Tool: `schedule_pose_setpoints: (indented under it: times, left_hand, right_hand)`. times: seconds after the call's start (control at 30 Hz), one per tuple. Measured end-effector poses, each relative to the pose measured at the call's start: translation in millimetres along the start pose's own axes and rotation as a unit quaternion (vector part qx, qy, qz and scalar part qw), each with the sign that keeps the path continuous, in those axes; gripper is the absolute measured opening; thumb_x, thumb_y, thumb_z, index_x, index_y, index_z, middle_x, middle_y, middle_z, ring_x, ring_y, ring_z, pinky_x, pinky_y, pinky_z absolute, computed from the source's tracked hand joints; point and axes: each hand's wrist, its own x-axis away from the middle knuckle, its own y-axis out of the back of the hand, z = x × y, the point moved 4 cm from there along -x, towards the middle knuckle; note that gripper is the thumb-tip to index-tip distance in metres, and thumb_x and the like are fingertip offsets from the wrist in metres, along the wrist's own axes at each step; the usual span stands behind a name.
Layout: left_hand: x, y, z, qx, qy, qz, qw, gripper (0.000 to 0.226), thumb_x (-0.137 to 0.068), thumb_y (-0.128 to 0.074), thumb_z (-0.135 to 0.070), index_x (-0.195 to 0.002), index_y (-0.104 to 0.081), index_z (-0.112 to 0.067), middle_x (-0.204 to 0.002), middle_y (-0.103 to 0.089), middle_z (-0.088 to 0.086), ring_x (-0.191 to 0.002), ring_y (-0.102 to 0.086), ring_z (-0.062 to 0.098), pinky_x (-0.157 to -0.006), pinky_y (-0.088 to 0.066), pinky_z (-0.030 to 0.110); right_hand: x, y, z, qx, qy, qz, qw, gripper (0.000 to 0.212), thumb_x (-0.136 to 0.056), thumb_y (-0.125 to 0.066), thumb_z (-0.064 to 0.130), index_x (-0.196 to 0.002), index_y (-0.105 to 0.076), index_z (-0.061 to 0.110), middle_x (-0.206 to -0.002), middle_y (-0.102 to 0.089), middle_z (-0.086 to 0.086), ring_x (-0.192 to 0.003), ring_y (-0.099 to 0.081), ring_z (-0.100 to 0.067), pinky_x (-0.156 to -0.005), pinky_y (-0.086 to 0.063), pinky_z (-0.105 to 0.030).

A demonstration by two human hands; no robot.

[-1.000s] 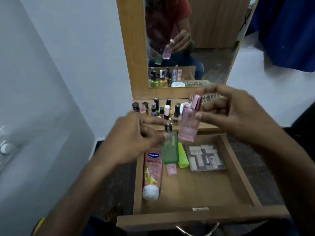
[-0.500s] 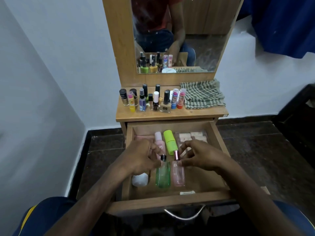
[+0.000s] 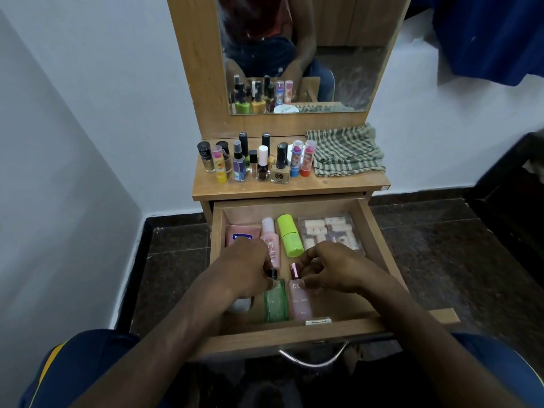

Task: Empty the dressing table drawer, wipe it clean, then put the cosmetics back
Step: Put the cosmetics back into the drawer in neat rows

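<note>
Two hands reach down into the open drawer (image 3: 379, 248) of the dressing table (image 3: 294, 187). Both arms come in from the bottom, bent a little, with the backs of the hands facing up.

The left hand (image 3: 245, 267) is curled over the top of a green bottle (image 3: 275, 301). Its fingers are bent close around the bottle's black cap, pinching it. The right hand (image 3: 335, 267) is curled the same way over a pink bottle (image 3: 300, 298). Its fingertips are pinched on the neck, just under the shiny pink cap.

Both bottles lie flat, side by side and almost touching, near the front wall of the drawer.

Further back in the drawer lie a pink tube (image 3: 240, 232) on the left, partly under the left hand, then a small pink bottle (image 3: 272, 240), a lime green bottle (image 3: 290, 235), and a clear box (image 3: 329, 232) of little pale pieces on the right.

On the table top stand lots of small bottles and sticks (image 3: 256, 163) in a bunch. Just beside them on the right lies a folded striped cloth (image 3: 346, 151).
</note>
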Motion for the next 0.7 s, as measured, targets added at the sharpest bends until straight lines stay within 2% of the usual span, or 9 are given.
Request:
schedule_pose_setpoints:
  times: [0.07,0.13,0.23,0.37,0.5,0.63,0.7]
  left_hand:
    - [0.5,-1.7,-1.8,-0.031,0.005,-0.018,0.999,0.047,-0.088,-0.083,-0.037,-0.129,-0.070,-0.018,-0.121,-0.072,0.002,-0.111,-0.066,0.018,-0.100,-0.057,0.036]
    - [0.9,-2.9,-3.3,-0.043,0.005,-0.029,0.999,0.047,-0.089,-0.082,-0.039,-0.128,-0.069,-0.017,-0.121,-0.071,0.003,-0.112,-0.065,0.019,-0.100,-0.056,0.037]
    - [0.4,-4.9,-5.1,-0.014,0.000,-0.030,0.999,0.042,-0.091,-0.081,-0.035,-0.127,-0.071,-0.017,-0.122,-0.072,0.003,-0.113,-0.065,0.018,-0.101,-0.056,0.035]
    - [0.2,-3.1,-3.4,-0.003,0.019,-0.032,0.999,0.034,-0.089,-0.083,-0.034,-0.119,-0.077,-0.019,-0.114,-0.076,0.000,-0.106,-0.068,0.014,-0.098,-0.056,0.032]
    - [-1.3,-2.1,0.0,0.008,0.038,-0.016,0.999,0.036,-0.088,-0.085,-0.031,-0.120,-0.075,-0.018,-0.113,-0.075,0.000,-0.103,-0.067,0.013,-0.099,-0.056,0.030]
    - [-1.5,-6.3,-6.5,-0.032,0.049,-0.046,0.997,0.040,-0.091,-0.082,-0.025,-0.127,-0.069,-0.015,-0.117,-0.071,0.004,-0.107,-0.067,0.018,-0.094,-0.056,0.028]
    - [0.7,-8.2,-8.1,-0.055,0.054,-0.052,0.996,0.044,-0.093,-0.080,-0.023,-0.133,-0.065,-0.015,-0.123,-0.069,0.006,-0.111,-0.066,0.019,-0.092,-0.052,0.027]
  right_hand:
    - [-0.1,-0.4,-1.1,0.005,0.004,-0.001,1.000,0.024,-0.087,-0.085,0.019,-0.104,-0.074,0.032,-0.096,-0.079,0.007,-0.083,-0.076,-0.005,-0.078,-0.065,-0.030]
    - [-0.7,-0.2,-1.0,0.038,0.012,-0.011,0.999,0.027,-0.087,-0.085,0.022,-0.112,-0.076,0.028,-0.098,-0.078,0.006,-0.088,-0.074,-0.006,-0.083,-0.064,-0.033]
    - [-0.6,-0.8,0.1,0.058,0.018,-0.016,0.998,0.030,-0.088,-0.084,0.023,-0.117,-0.076,0.024,-0.100,-0.077,0.006,-0.090,-0.073,-0.005,-0.084,-0.063,-0.030]
    - [0.1,0.0,1.5,0.071,0.026,-0.018,0.997,0.031,-0.089,-0.083,0.022,-0.119,-0.075,0.022,-0.097,-0.076,0.007,-0.086,-0.071,-0.003,-0.068,-0.052,-0.015]
    - [-0.1,0.2,0.3,0.076,0.028,-0.024,0.996,0.032,-0.090,-0.083,0.019,-0.120,-0.074,0.021,-0.089,-0.071,0.012,-0.079,-0.067,0.001,-0.057,-0.044,-0.008]
    - [2.2,-0.4,2.8,0.089,0.029,-0.030,0.995,0.036,-0.091,-0.081,0.018,-0.125,-0.072,0.019,-0.089,-0.066,0.013,-0.081,-0.065,-0.001,-0.063,-0.046,-0.012]
    - [5.2,0.8,4.7,0.107,0.029,-0.027,0.993,0.046,-0.091,-0.081,0.020,-0.134,-0.066,0.019,-0.095,-0.064,0.011,-0.089,-0.064,-0.007,-0.071,-0.049,-0.018]
